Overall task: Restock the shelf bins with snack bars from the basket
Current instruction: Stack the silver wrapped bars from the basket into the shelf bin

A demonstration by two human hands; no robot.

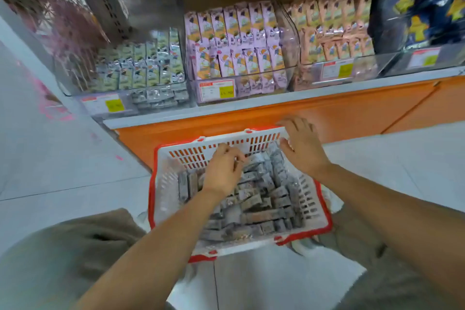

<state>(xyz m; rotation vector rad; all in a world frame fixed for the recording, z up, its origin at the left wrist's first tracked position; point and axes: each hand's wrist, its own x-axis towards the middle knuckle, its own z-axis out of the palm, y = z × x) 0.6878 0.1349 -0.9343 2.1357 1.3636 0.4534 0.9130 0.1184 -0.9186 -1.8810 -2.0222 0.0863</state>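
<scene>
Head view looks down on a white basket [312,199] with a red rim, set on the pale tiled floor [75,171] between the person's knees and just in front of an orange shelf base [327,113]. Grey-wrapped snack bars [264,209] fill the basket in a loose heap, piled from its near wall up to its far wall.

Over the far left part of the heap is the left hand [224,171], back upward, its fingers curled down and drawn together at the tips. They reach into the bars near the far wall, and the tips appear to touch a wrapper there, but blur makes it impossible to tell whether a bar is actually pinched.

At the basket's far right corner is the right hand [302,146], higher than the left one. Its fingers are loosely spread and extend past the rim toward the shelf base, the thumb pointing left over the bars. Nothing shows between those fingers; the nearest bars lie just below and to the left of the palm.

On the shelf beyond stand clear bins: the left bin [125,103] with green-and-white packs, the middle bin [241,83] with lilac packs, the right bin [352,68] with peach packs. Each carries a price label with a yellow patch.
</scene>
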